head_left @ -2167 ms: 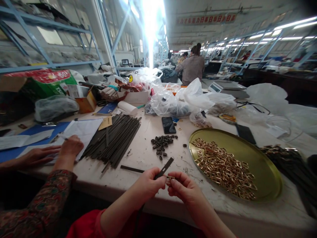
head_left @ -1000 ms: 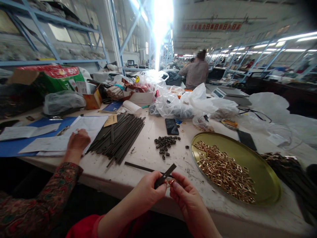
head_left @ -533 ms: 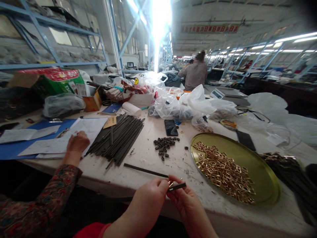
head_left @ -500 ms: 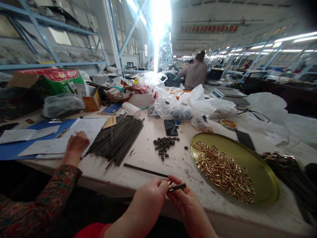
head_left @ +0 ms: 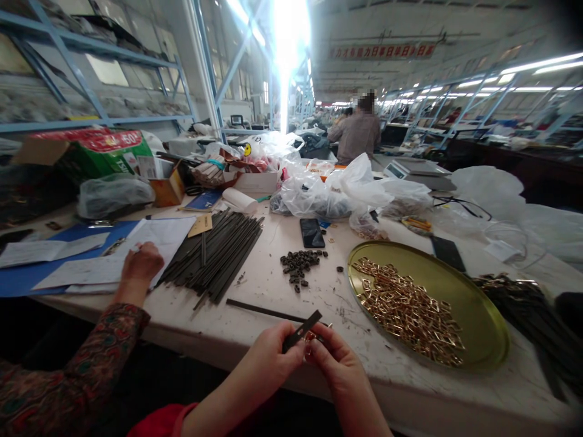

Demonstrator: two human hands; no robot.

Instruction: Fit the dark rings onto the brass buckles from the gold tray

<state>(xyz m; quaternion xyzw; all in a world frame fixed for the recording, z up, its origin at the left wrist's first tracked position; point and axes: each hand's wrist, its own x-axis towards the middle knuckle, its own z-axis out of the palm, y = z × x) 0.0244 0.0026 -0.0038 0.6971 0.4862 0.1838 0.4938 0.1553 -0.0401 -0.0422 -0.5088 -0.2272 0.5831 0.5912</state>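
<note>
My left hand point(head_left: 272, 357) is closed around a dark flat strap point(head_left: 306, 326), whose free end sticks up to the right and has a small hole or slot. My right hand point(head_left: 336, 359) pinches a small gold buckle point(head_left: 310, 337) against the strap, at the left fingertips. How far the strap passes through the buckle is hidden by the fingers. Just beyond my hands, another length of dark strap point(head_left: 259, 309) lies on the table point(head_left: 255, 273). Small dark loops point(head_left: 300, 265) are heaped farther back. To the right, an oval gold tray point(head_left: 483, 321) holds many gold buckles point(head_left: 410, 309).
A bundle of dark straps point(head_left: 223, 252) lies left of the loops. A co-worker's hand point(head_left: 142, 262) rests on papers point(head_left: 157, 233) at the left. Behind the loops lies a phone point(head_left: 312, 233), with plastic bags point(head_left: 319, 197) beyond. Finished-looking straps point(head_left: 523, 303) sit right of the tray.
The strap end in my hands has turned from pointing right to pointing up and right. My left hand has rolled slightly and shifted left; the buckle now shows between my fingertips.
</note>
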